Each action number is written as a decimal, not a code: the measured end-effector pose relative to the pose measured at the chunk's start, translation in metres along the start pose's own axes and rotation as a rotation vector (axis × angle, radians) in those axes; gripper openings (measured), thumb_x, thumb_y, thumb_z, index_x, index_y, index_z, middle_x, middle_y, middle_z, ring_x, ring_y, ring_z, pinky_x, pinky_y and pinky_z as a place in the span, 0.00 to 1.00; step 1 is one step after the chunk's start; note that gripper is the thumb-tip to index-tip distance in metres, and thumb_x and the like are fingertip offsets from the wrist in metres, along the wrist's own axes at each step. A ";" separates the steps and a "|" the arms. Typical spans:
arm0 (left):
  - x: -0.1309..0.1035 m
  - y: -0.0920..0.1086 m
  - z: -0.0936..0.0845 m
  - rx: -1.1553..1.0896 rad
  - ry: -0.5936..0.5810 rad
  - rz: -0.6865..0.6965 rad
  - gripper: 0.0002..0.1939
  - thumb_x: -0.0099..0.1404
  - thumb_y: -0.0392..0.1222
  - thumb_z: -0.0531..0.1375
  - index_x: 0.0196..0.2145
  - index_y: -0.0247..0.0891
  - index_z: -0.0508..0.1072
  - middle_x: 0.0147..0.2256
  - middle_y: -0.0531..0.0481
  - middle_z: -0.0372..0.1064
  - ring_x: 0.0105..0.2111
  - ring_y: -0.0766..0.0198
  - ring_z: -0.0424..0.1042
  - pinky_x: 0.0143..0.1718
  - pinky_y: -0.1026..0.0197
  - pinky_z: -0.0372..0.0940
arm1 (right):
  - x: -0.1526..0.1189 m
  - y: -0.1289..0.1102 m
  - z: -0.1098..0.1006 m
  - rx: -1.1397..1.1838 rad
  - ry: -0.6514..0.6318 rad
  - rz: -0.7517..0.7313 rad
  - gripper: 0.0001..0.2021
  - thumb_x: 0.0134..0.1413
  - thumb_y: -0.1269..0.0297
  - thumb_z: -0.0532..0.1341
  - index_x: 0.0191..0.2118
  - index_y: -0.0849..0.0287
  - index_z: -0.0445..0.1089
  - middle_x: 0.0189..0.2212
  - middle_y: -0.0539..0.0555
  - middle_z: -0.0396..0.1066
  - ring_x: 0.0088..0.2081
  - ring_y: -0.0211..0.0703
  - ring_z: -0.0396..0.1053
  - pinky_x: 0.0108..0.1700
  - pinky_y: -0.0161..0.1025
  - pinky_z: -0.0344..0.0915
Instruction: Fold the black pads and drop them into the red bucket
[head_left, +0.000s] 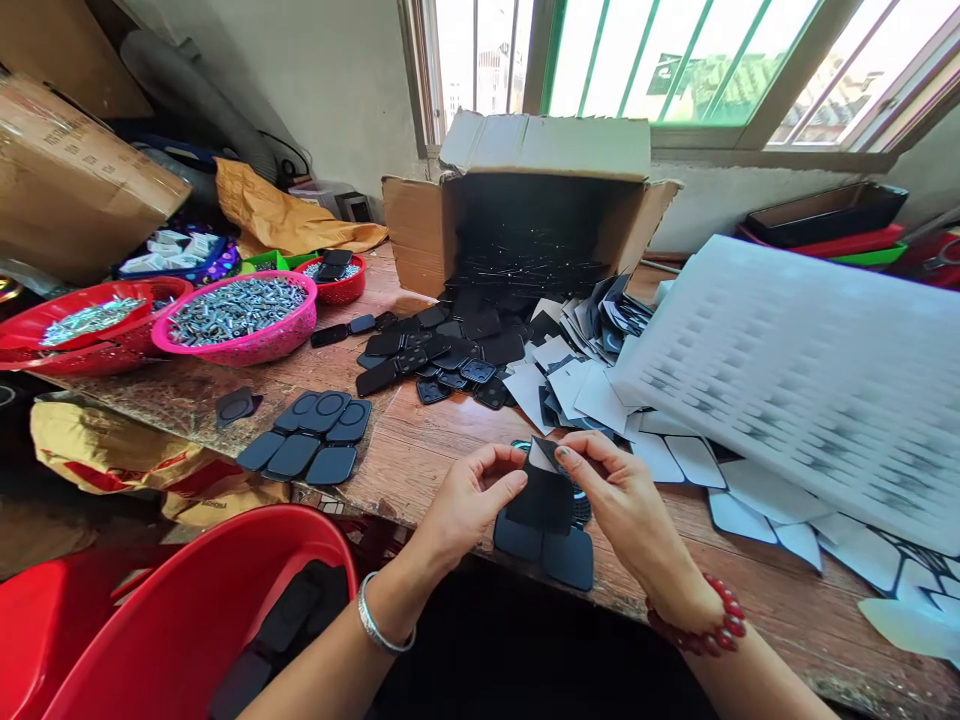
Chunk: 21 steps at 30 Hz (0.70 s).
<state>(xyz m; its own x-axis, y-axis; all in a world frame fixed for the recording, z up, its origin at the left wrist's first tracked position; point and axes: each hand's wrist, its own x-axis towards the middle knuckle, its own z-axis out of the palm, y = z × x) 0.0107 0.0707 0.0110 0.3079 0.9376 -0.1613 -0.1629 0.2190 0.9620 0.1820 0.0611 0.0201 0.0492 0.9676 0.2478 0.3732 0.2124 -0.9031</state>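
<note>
My left hand (472, 500) pinches the left edge of a black sheet (546, 500) between thumb and fingers. At the sheet's top corner, my right hand (626, 490) grips a folded-back flap, and a pale underside shows there. Beneath the sheet, dark square pads (568, 558) lie at the table's front edge. Part of a ringed black piece (581, 506) shows beside my right fingers. Several black square pieces (292, 455) are grouped on the table to the left of my hands.
An open cardboard box (544, 145) spills black parts (457, 350) onto the table. White and black sheets (585, 385) lie beside a large white slotted tray (795, 380) on the right. A pink basket (281, 335) of metal pins stands left, above a red chair (187, 600).
</note>
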 end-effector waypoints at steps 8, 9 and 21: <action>0.006 -0.002 0.004 -0.132 -0.106 -0.103 0.24 0.50 0.48 0.71 0.43 0.34 0.78 0.35 0.44 0.78 0.38 0.56 0.76 0.41 0.60 0.68 | 0.005 0.008 -0.022 0.142 0.030 0.121 0.11 0.55 0.55 0.63 0.29 0.58 0.73 0.23 0.50 0.66 0.26 0.38 0.62 0.27 0.36 0.59; 0.007 -0.003 0.001 -0.128 -0.084 -0.117 0.24 0.49 0.47 0.71 0.42 0.33 0.78 0.35 0.44 0.78 0.38 0.56 0.76 0.40 0.60 0.68 | 0.009 0.012 -0.031 0.221 0.104 0.169 0.11 0.54 0.55 0.64 0.30 0.58 0.72 0.20 0.47 0.63 0.22 0.36 0.59 0.23 0.35 0.56; 0.019 -0.013 0.026 -0.041 0.095 -0.044 0.11 0.49 0.44 0.70 0.29 0.35 0.77 0.27 0.50 0.73 0.28 0.63 0.71 0.30 0.64 0.66 | -0.043 -0.034 0.016 -0.017 0.048 -0.566 0.08 0.63 0.72 0.57 0.42 0.57 0.72 0.41 0.57 0.73 0.44 0.45 0.71 0.47 0.45 0.71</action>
<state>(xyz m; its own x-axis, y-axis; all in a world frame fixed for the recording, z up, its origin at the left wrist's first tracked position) 0.0430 0.0790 0.0006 0.2251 0.9480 -0.2248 -0.1899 0.2690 0.9442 0.1517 0.0144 0.0348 -0.1212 0.6960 0.7077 0.3689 0.6935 -0.6189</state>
